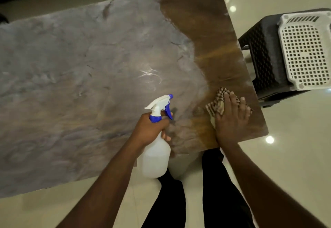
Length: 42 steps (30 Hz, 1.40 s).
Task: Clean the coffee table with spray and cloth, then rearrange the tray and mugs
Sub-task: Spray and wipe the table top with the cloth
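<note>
From over the person's shoulder, the right hand (232, 118) is pressing a checked cloth (217, 103) flat, fingers straight, onto the table (89, 66) at its near right corner; wiping well here probably means overlapping passes leftward across the hazy grey film. The left hand (151, 130) is gripping the spray bottle (156, 149) by its neck at the near edge, its long axis running toward the person, nozzle pointing right toward the cloth.

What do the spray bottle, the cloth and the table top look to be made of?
Spray bottle: translucent white plastic, with a blue-and-white plastic trigger head. Cloth: soft woven fabric, brown-and-cream checked, bunched in folds. Table top: probably polished wood or veneer, with brown grain showing where wiped and a grey film elsewhere.
</note>
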Available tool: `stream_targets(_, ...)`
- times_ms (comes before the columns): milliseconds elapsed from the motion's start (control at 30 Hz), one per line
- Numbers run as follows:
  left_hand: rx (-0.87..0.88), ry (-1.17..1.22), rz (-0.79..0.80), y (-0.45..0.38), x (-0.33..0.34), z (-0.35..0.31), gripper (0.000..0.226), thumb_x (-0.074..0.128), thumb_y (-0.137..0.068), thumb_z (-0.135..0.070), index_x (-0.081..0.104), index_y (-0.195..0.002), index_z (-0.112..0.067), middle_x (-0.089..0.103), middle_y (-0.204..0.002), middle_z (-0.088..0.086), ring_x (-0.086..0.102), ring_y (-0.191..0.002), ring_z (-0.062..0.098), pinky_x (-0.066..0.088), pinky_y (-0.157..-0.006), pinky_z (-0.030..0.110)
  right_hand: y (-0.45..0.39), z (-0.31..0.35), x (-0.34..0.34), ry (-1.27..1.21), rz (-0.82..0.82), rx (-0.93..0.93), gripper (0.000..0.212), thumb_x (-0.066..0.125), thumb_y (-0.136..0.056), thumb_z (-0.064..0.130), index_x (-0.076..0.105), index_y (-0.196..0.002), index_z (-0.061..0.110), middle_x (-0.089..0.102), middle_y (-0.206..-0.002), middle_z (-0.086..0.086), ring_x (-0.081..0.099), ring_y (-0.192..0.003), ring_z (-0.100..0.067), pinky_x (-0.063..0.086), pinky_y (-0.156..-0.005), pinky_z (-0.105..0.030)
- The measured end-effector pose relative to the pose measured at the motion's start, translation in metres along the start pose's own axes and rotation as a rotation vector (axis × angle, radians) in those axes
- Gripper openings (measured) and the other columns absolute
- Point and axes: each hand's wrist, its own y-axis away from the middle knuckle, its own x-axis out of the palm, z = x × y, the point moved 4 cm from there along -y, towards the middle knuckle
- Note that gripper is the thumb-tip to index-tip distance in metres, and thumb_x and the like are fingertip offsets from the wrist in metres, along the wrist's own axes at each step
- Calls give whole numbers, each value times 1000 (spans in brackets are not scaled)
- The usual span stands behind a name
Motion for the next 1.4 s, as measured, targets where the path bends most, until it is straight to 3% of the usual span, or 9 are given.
stream_targets(67, 9, 23, -18, 1, -11, 5, 23, 57, -84, -7, 71, -102, -10, 59, -53, 13, 72, -62, 34, 59, -76, 45, 11, 70, 16, -34, -14, -58, 53, 42, -95, 43, 35, -143, 21, 38, -149, -6, 29, -138, -34, 5, -115, -45)
stream_targets(133, 29, 36, -46, 4, -24, 8, 18, 59, -84, -8, 72, -97, -7, 60, -52, 11, 71, -60, 33, 58, -72, 40, 56, 131, 32, -58, 62, -468, 51, 35, -96, 41, 32, -143, 20, 33, -150, -6, 28, -139, -32, 0, -117, -42)
stream_targets(233, 33, 59, -20, 4, -38, 9, 19, 59, -85, -11, 73, -98, -12, 60, -52, 12, 71, -62, 36, 58, -74, 42, 84, 107, 29, 1, 209, -779, 78, 62, -75, 37, 30, -146, 23, 32, -152, -1, 21, -142, -28, 11, -116, -45)
stream_targets(367, 20, 49, -4, 6, -59, 7, 21, 58, -85, -9, 72, -99, -14, 59, -52, 12, 72, -62, 35, 57, -72, 40, 17, 39, 4, -16, 101, -390, 61, 44, -85, 39, 35, -142, 20, 34, -150, -4, 26, -138, -32, 13, -112, -47)
stream_targets(500, 12, 31, -42, 1, -77, 4, 15, 59, -83, -7, 68, -94, -1, 58, -51, 12, 70, -60, 35, 57, -77, 52, -22, 118, 18, -24, -54, -57, 55, 53, -88, 27, 38, -140, 16, 45, -142, -11, 34, -134, -38, 23, -110, -54)
stream_targets(700, 54, 57, -85, -7, -99, -28, 14, 60, -86, -7, 69, -92, 0, 59, -51, 12, 66, -56, 34, 57, -71, 47, 32, 190, 37, -15, 212, -904, 73, 66, -76, 34, 37, -142, 20, 38, -149, -6, 29, -139, -30, 16, -114, -49)
stream_targets(967, 74, 75, -160, -27, -118, -49, 13, 60, -84, -1, 71, -87, -7, 62, -50, 6, 69, -60, 36, 58, -73, 48, -110, 166, 30, 16, -30, -158, 62, 58, -84, 43, 43, -138, 17, 49, -140, -8, 38, -132, -37, 23, -109, -52)
stream_targets(1167, 104, 60, -127, -47, -120, -82, 19, 60, -87, -3, 68, -71, -8, 59, -58, 22, 66, -58, 34, 53, -69, 38, -42, 211, 36, -28, 156, -1091, 62, 43, -82, 35, 32, -141, 21, 46, -143, -4, 42, -132, -33, 23, -112, -48)
stream_targets(1400, 84, 58, -85, -76, -122, -115, 20, 62, -87, -7, 70, -71, -15, 59, -56, 19, 69, -60, 35, 56, -71, 39, -216, 144, 21, 12, -27, -206, 58, 42, -86, 38, 42, -139, 14, 47, -141, -11, 36, -133, -39, 25, -108, -54)
